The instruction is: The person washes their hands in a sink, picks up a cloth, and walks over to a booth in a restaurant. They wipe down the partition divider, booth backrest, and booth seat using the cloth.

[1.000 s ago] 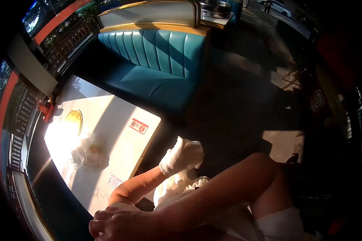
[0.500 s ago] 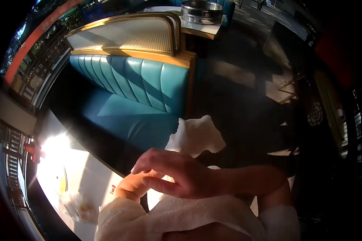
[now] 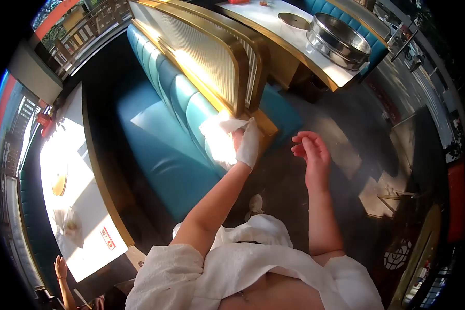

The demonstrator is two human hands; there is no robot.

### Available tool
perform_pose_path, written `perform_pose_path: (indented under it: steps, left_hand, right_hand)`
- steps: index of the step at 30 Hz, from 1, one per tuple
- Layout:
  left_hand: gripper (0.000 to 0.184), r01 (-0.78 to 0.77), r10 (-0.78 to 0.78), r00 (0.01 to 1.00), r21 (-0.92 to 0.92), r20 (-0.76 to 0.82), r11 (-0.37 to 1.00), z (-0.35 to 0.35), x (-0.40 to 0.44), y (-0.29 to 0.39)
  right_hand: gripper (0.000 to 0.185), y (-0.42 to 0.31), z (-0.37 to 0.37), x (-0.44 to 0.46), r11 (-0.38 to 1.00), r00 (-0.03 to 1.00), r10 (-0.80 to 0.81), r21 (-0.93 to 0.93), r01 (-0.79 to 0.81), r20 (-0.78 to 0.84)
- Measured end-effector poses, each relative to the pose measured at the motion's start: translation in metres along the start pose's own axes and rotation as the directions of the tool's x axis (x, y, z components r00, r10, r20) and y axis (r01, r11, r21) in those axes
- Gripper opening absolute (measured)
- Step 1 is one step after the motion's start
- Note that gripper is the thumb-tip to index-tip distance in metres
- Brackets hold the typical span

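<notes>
Teal padded bench (image 3: 144, 134) set at 10 o'clock; gold-framed ribbed partition (image 3: 201, 46) mounted above its back, between 11 and 12. Sun-struck pale table (image 3: 81, 192) placed between 8 and 9, second table (image 3: 261, 18) at 1. Windows (image 3: 85, 33) seen at 10. Dark floor (image 3: 281, 199) patched with sunlight toward 3.

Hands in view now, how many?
3: left hand, partly wrapped in white cloth; right hand, bare, to its right; another person's hand, lower left. Others may be hidden.

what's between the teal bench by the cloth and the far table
In the head view, a gold-framed ribbed partition, then part of another teal seat.
</notes>
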State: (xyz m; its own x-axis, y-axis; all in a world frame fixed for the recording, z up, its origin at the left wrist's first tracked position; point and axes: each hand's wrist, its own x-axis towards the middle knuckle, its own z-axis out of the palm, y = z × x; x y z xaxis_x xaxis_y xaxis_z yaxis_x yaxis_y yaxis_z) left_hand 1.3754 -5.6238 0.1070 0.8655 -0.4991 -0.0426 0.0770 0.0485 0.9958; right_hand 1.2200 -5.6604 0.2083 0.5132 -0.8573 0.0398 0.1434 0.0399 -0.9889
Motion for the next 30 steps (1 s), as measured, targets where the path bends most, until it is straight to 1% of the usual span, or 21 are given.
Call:
perform_pose_path:
  steps: [2, 6, 8, 9, 10, 11, 12, 13, 14, 15, 16, 17, 19, 20, 22, 24, 25, 26, 28, 29, 30]
  left_hand:
    - [0.063, -0.027, 0.170, 0.945, 0.449, -0.281, 0.893, 0.031, 0.007, -0.010]
    - [0.061, -0.051, 0.222, 0.906, 0.428, -0.360, 0.902, 0.027, 0.019, -0.004]
    - [0.057, 0.197, -0.183, 0.974, 0.110, -0.131, 0.974, 0.009, 0.031, -0.001]
    - [0.053, 0.049, -0.049, 0.995, -0.010, -0.081, 0.999, 0.003, 0.036, -0.015]
    - [0.053, 0.039, -0.040, 0.993, -0.010, -0.113, 0.999, -0.004, 0.043, -0.037]
    - [0.050, -0.082, 0.087, 0.991, 0.050, -0.103, 0.995, -0.011, 0.048, -0.042]
    - [0.041, -0.159, 0.186, 0.978, 0.243, -0.091, 0.957, -0.019, 0.046, -0.046]
    - [0.034, -0.224, 0.283, 0.956, 0.428, -0.077, 0.876, -0.028, 0.043, -0.052]
    - [0.034, -0.215, 0.282, 0.954, 0.428, -0.100, 0.878, -0.029, 0.046, -0.054]
    - [0.028, -0.161, 0.157, 0.974, -0.011, -0.163, 0.987, -0.026, 0.054, -0.049]
    - [0.026, -0.131, 0.093, 0.982, -0.241, -0.166, 0.962, -0.017, 0.059, -0.044]
    - [0.024, -0.102, 0.027, 0.986, -0.458, -0.167, 0.883, -0.007, 0.064, -0.037]
    - [0.030, -0.217, 0.202, 0.916, -0.004, -0.346, 0.976, 0.026, 0.061, 0.023]
    - [0.034, -0.273, 0.251, 0.921, -0.034, -0.298, 0.962, 0.029, 0.065, 0.040]
    - [0.038, -0.331, 0.301, 0.923, -0.093, -0.240, 0.939, 0.030, 0.076, 0.077]
    - [0.033, -0.571, 0.660, 0.719, 0.357, -0.217, 0.739, 0.021, 0.083, 0.112]
    - [0.030, -0.530, 0.624, 0.740, 0.353, -0.252, 0.771, 0.023, 0.081, 0.118]
    - [0.030, -0.541, 0.628, 0.735, 0.338, -0.253, 0.770, 0.021, 0.085, 0.125]
    - [0.028, -0.538, 0.547, 0.810, 0.104, -0.209, 0.837, 0.017, 0.087, 0.132]
    - [0.034, -0.439, 0.448, 0.870, 0.088, -0.204, 0.894, 0.015, 0.085, 0.141]
    - [0.034, -0.434, 0.440, 0.875, 0.078, -0.201, 0.898, 0.013, 0.086, 0.138]
  right_hand:
    - [0.015, -0.004, -0.012, 0.037, 0.999, 0.998, 0.005, -0.045, -0.002, 0.061]
    - [0.015, 0.014, -0.015, 0.089, 0.996, 0.987, 0.066, -0.072, -0.056, 0.148]
    - [0.014, 0.027, -0.009, 0.106, 0.990, 0.974, 0.138, -0.058, -0.129, 0.178]
    - [0.014, 0.029, -0.003, 0.112, 0.990, 0.968, 0.138, -0.057, -0.129, 0.211]
    - [0.014, 0.033, 0.004, 0.116, 0.993, 0.966, 0.113, -0.042, -0.106, 0.233]
    - [0.014, 0.034, 0.011, 0.120, 0.996, 0.964, 0.089, -0.025, -0.085, 0.249]
    - [0.014, 0.029, 0.018, 0.127, 0.996, 0.957, 0.093, -0.027, -0.089, 0.275]
    - [0.014, 0.021, 0.025, 0.135, 0.999, 0.976, -0.040, 0.007, 0.040, 0.216]
    - [0.014, 0.015, 0.032, 0.143, 0.985, 0.973, -0.174, 0.036, 0.171, 0.149]
    - [0.017, 0.006, 0.038, 0.155, 0.957, 0.949, -0.285, -0.015, 0.290, 0.138]
    - [0.021, -0.004, 0.045, 0.165, 0.912, 0.910, -0.395, -0.067, 0.405, 0.129]
    - [0.021, -0.014, 0.057, 0.173, 0.909, 0.906, -0.399, -0.067, 0.411, 0.140]
    - [0.028, -0.040, 0.081, 0.188, 0.825, 0.825, -0.529, -0.107, 0.555, 0.199]
    - [0.028, -0.047, 0.092, 0.195, 0.815, 0.819, -0.537, -0.123, 0.566, 0.203]
    - [0.033, -0.057, 0.113, 0.206, 0.909, 0.855, -0.393, 0.001, 0.417, 0.340]
    - [0.037, -0.066, 0.129, 0.205, 0.920, 0.834, -0.307, -0.080, 0.383, 0.459]
    - [0.039, -0.067, 0.130, 0.208, 0.966, 0.851, -0.205, -0.042, 0.257, 0.484]
    - [0.039, -0.068, 0.131, 0.210, 0.961, 0.850, -0.217, -0.050, 0.274, 0.480]
    - [0.040, -0.063, 0.130, 0.207, 0.987, 0.875, -0.141, -0.005, 0.162, 0.463]
    - [0.040, -0.064, 0.131, 0.204, 0.988, 0.885, -0.133, -0.006, 0.151, 0.447]
    - [0.040, -0.063, 0.132, 0.204, 0.988, 0.888, -0.128, -0.017, 0.151, 0.442]
